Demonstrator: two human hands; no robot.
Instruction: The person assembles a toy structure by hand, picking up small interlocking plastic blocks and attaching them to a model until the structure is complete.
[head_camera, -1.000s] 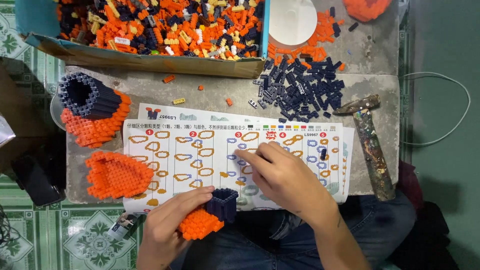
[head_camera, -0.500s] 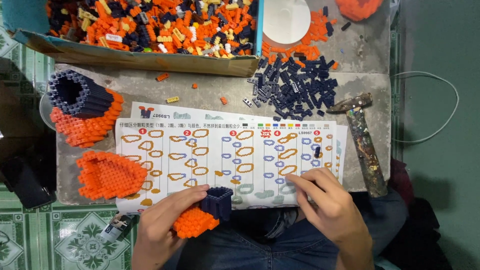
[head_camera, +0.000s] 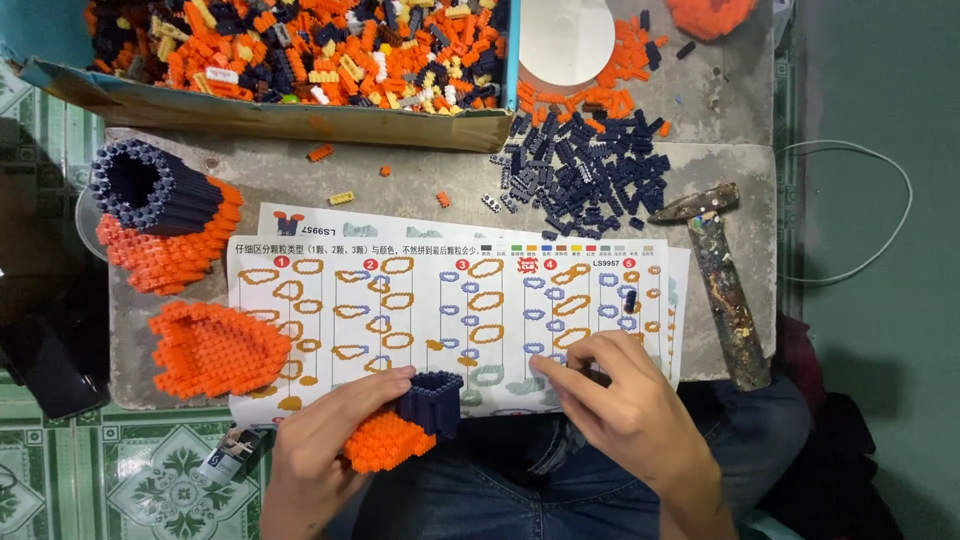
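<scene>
At the slab's near edge, my right hand (head_camera: 625, 410) has drawn back, fingers pinching low on the instruction sheet (head_camera: 450, 310); my left hand (head_camera: 330, 455) grips the orange-and-navy brick piece (head_camera: 405, 425).

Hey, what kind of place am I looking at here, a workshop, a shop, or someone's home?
Probably a home hobby spot, not a shop: a rough concrete slab serves as a table over patterned floor tiles, with a cardboard box of small building bricks, a printed instruction sheet and a worn hammer.
</scene>
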